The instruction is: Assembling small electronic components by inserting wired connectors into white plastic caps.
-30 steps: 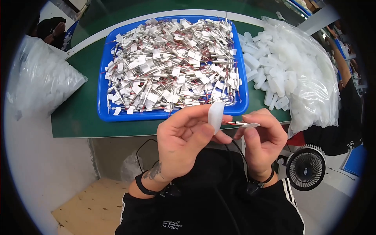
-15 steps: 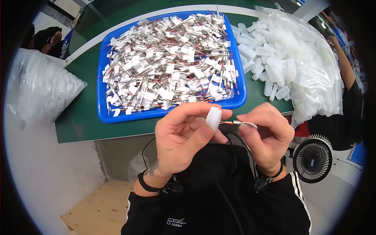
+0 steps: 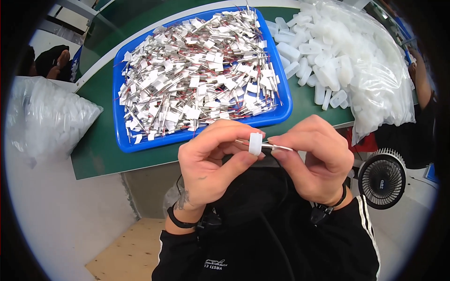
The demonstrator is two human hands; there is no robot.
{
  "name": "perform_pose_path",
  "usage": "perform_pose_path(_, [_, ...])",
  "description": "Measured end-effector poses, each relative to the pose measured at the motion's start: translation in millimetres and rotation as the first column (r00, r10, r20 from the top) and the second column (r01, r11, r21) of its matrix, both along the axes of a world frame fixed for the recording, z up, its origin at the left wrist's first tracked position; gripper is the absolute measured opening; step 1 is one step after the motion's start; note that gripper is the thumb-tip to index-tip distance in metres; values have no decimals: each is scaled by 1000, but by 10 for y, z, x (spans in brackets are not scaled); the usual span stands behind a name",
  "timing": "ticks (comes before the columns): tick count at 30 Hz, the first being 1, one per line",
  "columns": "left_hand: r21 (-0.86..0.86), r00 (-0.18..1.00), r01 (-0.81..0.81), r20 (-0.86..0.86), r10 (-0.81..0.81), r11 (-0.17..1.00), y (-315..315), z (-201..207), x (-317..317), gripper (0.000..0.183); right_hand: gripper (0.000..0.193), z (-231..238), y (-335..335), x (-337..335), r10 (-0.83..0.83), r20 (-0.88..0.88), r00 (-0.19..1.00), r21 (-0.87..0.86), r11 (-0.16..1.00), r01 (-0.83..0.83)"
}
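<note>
Holds 1 small white plastic piece in the left hand, pinched upright in a narrow grip between thumb and fingertips. Pinches 1 slim metal part in the right hand, also with a narrow grip, close to the flat white tag at its right end. Has both hands close together, just in front of the table's near edge. Points the metal part leftward, right up at the plastic piece, with thin reddish wires showing beyond it near the left fingers. Cannot tell from this view how far inside, if at all; cannot tell either the exact set of the partly hidden remaining fingers.

Faces a green table with a blue tray on it, heaped with tagged metal parts. Has, to the right of the tray, a loose pile of white plastic pieces beside a bulky clear bag; at the table's left end, another clear bag. Wears black straps on 2 wrists. Has a black fan near the right elbow.
</note>
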State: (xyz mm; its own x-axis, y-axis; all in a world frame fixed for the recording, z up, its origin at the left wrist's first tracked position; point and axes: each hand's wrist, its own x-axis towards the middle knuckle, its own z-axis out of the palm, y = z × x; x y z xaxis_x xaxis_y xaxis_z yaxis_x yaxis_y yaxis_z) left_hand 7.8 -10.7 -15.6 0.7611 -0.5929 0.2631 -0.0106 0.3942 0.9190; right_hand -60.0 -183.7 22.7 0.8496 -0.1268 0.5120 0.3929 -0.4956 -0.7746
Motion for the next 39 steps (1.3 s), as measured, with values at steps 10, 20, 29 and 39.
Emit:
perform_pose_path(10, [-1, 991, 27, -131, -27, 1000, -20, 1, 5, 22, 14, 12, 6, -41, -2, -80, 997, 63, 998, 7])
perform_pose_path(20, [94, 999, 38, -42, -35, 995, 26, 20, 48, 21, 13, -101, 12, -44, -22, 14, 1000, 38, 999, 22])
perform_pose_path(29, [222, 999, -5, 49, -6, 975, 63, 47, 68, 24, 10, -219, 92, -75, -85, -45, 995, 126, 988, 90])
perform_pose_path(39, [259, 981, -93, 190, 44, 962, 3, 349, 77, 33, 8, -327, 132, -134, 39, -85, 996, 514, 858, 11])
